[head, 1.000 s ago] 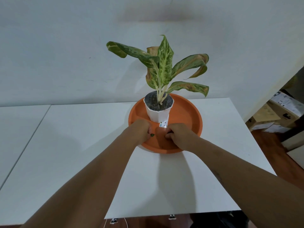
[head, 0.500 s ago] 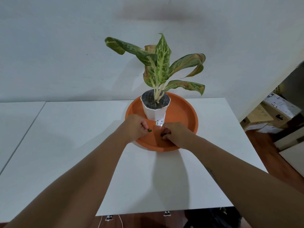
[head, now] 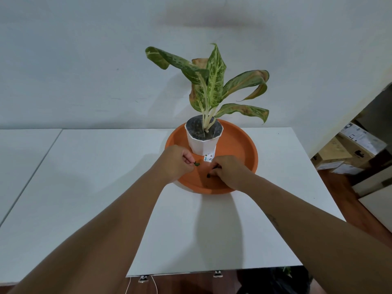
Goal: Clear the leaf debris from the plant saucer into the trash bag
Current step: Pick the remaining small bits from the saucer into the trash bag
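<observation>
An orange plant saucer (head: 239, 145) sits on the white table (head: 106, 177), with a white pot (head: 204, 143) and its green spotted plant (head: 212, 81) standing in it. My left hand (head: 176, 164) hovers over the saucer's near left rim and pinches a small green leaf piece (head: 196, 164). My right hand (head: 230, 169) rests inside the saucer's near part, fingers curled on dark leaf bits (head: 209, 176). A black trash bag (head: 273, 281) shows under the table's near edge.
A white wall stands right behind the table. Cardboard boxes (head: 347, 149) are stacked on the floor at the right. A second white table (head: 23, 153) adjoins on the left. Cables hang below the near table edge.
My left hand has lifted slightly off the saucer with the green leaf piece now showing between its fingertips. My right hand stays in the saucer picking at dark bits. The view drifted a little.
</observation>
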